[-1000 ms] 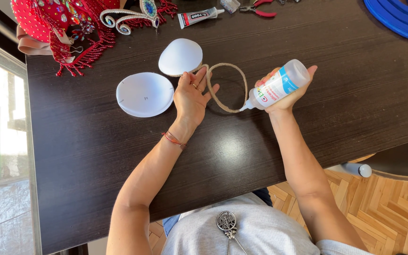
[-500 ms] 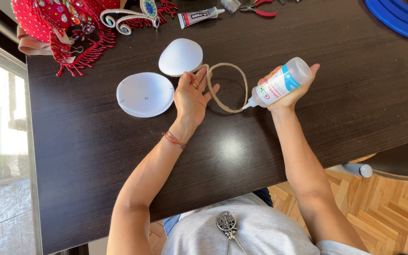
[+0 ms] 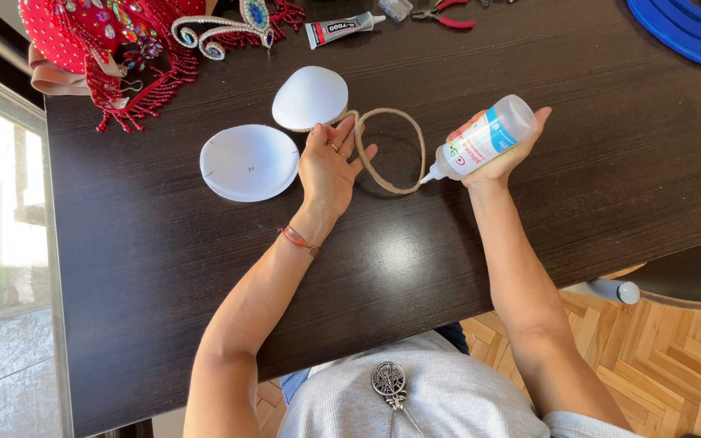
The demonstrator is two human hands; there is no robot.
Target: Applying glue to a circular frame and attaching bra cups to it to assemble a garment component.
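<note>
A dark brown wooden table (image 3: 578, 162) fills most of the frame, its grain running across and a patch of glare near the lower middle. Along the left edge a window lets in bright daylight; at lower right, herringbone parquet floor (image 3: 651, 357) shows beside the curved edge of a dark seat.

Near the centre, the left hand (image 3: 328, 166) lies flat with fingers spread, pressing the left side of a tan cord ring (image 3: 403, 142) against the table. The right hand (image 3: 503, 154) is wrapped round a tilted clear glue bottle (image 3: 484, 138) with a blue, white and orange label; its nozzle tip meets the ring's lower right arc, or stops just short of it, which the view does not settle.

Just above the left hand sits a white domed foam cup (image 3: 310, 97), touching the ring's top left. A second white cup (image 3: 249, 162) lies hollow side up, just left of the hand.

In the upper left is a red beaded, jewelled garment (image 3: 107, 40). At top centre lie a small grey glue tube (image 3: 341, 28) with a dark label and red-handled pliers (image 3: 444, 15). A blue curved piece (image 3: 683, 32) occupies the upper right corner.
</note>
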